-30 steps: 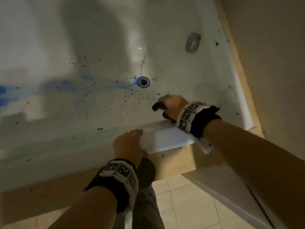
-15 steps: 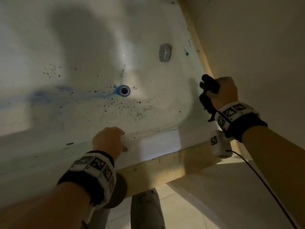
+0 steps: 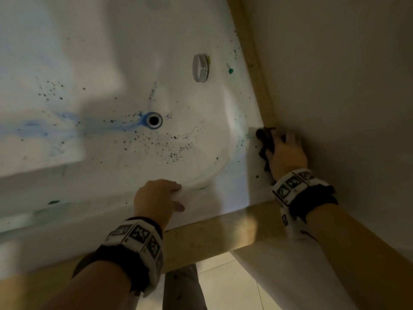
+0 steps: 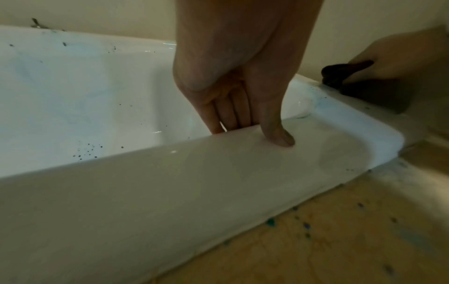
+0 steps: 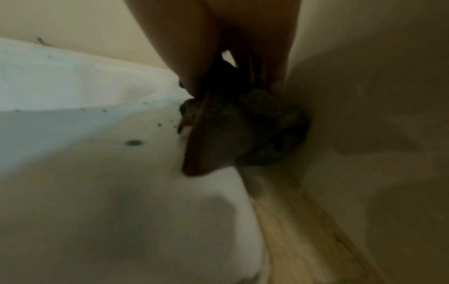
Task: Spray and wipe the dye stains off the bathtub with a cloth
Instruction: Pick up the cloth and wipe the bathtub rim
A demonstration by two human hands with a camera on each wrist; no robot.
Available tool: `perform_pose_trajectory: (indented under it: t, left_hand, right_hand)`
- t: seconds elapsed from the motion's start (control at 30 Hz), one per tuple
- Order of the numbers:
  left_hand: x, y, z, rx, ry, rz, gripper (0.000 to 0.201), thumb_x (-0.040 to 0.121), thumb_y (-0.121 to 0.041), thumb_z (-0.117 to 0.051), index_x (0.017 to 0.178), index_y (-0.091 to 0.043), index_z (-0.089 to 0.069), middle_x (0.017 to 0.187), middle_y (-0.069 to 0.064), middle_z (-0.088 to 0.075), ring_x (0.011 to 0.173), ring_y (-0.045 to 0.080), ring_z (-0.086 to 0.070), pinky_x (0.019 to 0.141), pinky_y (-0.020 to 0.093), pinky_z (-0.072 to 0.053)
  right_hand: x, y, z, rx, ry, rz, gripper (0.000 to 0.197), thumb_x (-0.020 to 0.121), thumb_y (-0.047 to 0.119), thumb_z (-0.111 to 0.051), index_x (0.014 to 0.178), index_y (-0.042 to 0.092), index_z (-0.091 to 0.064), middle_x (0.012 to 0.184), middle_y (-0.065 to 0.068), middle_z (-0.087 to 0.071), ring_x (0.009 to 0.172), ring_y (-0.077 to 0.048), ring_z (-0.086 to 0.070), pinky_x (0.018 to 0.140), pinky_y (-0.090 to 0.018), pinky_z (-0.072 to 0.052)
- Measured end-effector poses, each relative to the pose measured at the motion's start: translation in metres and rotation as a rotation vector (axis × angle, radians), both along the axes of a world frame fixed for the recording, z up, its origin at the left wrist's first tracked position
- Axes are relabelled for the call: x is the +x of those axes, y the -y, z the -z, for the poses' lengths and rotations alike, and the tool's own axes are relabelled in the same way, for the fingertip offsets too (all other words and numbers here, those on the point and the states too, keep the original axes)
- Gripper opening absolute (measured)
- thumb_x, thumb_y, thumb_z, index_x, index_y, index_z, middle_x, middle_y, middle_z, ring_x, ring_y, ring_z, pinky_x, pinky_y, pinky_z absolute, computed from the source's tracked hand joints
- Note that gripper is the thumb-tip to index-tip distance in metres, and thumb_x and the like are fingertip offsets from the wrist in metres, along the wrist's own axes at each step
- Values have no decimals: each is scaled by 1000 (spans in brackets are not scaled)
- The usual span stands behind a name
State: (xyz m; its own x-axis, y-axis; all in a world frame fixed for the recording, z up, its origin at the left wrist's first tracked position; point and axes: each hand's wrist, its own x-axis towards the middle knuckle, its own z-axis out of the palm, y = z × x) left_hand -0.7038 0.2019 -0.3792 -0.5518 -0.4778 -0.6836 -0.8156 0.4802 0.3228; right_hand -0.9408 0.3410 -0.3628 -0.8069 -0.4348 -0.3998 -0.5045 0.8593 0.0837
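The white bathtub (image 3: 89,222) carries a blue dye streak (image 3: 33,128) and dark speckles (image 3: 174,151) around the drain. My left hand (image 3: 156,195) grips the near rim (image 4: 218,173), with the fingers hooked inside the tub and the thumb (image 4: 279,136) pressed on top. My right hand (image 3: 286,151) holds a bunched dark cloth (image 3: 264,137) and presses it on the tub's right end rim, against the wall. In the right wrist view the cloth (image 5: 255,130) sits under the hand, and a green spot (image 5: 133,143) lies just to its left. The cloth (image 4: 345,76) also shows in the left wrist view.
The drain (image 3: 153,120) and a round overflow cap (image 3: 201,68) sit in the tub, with a green blob (image 3: 230,71) beside the cap. A spattered wooden ledge (image 3: 212,233) frames the tub. A beige wall (image 3: 335,86) closes the right side, and tiled floor (image 3: 223,287) lies below.
My right hand lifted the cloth from the near rim, swung right, and now presses it on the end rim by the wall. The left hand stays on the near rim.
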Motion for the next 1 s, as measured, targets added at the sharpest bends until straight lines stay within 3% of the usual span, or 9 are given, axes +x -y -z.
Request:
perform_pose_trajectory:
  t: [0.1, 0.23, 0.3, 0.37, 0.47, 0.57, 0.63, 0.83, 1.0]
  left_hand:
    - [-6, 3, 1, 9, 29, -1, 58, 73, -37, -75, 128, -30, -56, 134, -7, -53, 123, 15, -47, 104, 29, -36]
    - [-7, 5, 1, -3, 43, -12, 56, 72, -36, -76, 125, -31, -58, 130, -8, -55, 119, 14, -50, 100, 27, -38]
    - [-7, 4, 0, -7, 35, -22, 55, 72, -36, -76, 124, -30, -59, 129, -7, -56, 118, 15, -51, 99, 27, -39]
    - [-9, 3, -2, 0, 28, -3, 55, 73, -35, -76, 125, -29, -58, 129, -7, -57, 118, 14, -52, 99, 27, -39]
    - [-8, 14, -5, 46, 34, -14, 68, 71, -28, -79, 132, -26, -51, 132, -4, -56, 121, 15, -51, 102, 27, -38]
    - [6, 37, -8, 67, 137, -60, 90, 65, -28, -84, 142, -19, -37, 141, 2, -47, 129, 19, -43, 109, 32, -33]
    - [16, 44, -9, -4, 216, -28, 89, 66, -37, -82, 141, -17, -38, 142, 3, -44, 130, 21, -41, 108, 33, -32]
    - [23, 32, -8, -27, 129, -125, 39, 70, -22, -80, 107, -15, -69, 116, 6, -61, 107, 25, -56, 90, 32, -44]
    - [28, 31, -5, -26, 118, -113, 36, 72, -27, -78, 105, -16, -69, 111, 4, -63, 102, 22, -59, 87, 29, -46]
  right_hand:
    - [14, -10, 2, 30, 58, 29, 70, 93, 48, -41, 147, 12, -14, 145, -16, -24, 126, -34, -34, 99, -42, -37]
    - [49, -15, 5, 47, 20, -10, 79, 92, 46, -47, 147, 5, -8, 142, -18, -27, 121, -30, -41, 95, -35, -41]
    - [78, -3, 6, 29, 56, -33, 87, 78, 41, -69, 141, -3, -28, 132, -22, -42, 107, -34, -53, 82, -37, -50]
    - [105, 12, 11, 6, 75, -112, 86, 48, 35, -88, 118, -6, -59, 104, -23, -62, 78, -34, -65, 57, -34, -55]
    - [139, 44, 18, -76, 80, -199, 73, 42, 26, -89, 106, -1, -67, 91, -18, -65, 68, -31, -64, 46, -30, -52]
    - [169, 79, 13, -72, 228, -352, 64, 80, 21, -67, 133, -3, -40, 127, -22, -45, 107, -35, -52, 78, -38, -51]
    - [176, 99, 13, -159, 374, -390, 58, 91, 19, -52, 140, 1, -26, 139, -18, -27, 121, -33, -37, 94, -40, -43]
    - [87, 110, -3, -612, 253, -43, 41, 94, 22, -48, 135, 18, -45, 134, -13, -42, 115, -33, -48, 96, -39, -43]
    - [-17, 48, -1, -275, -17, 94, 50, 92, 26, -52, 138, 11, -39, 136, -20, -39, 112, -37, -49, 98, -42, -42]
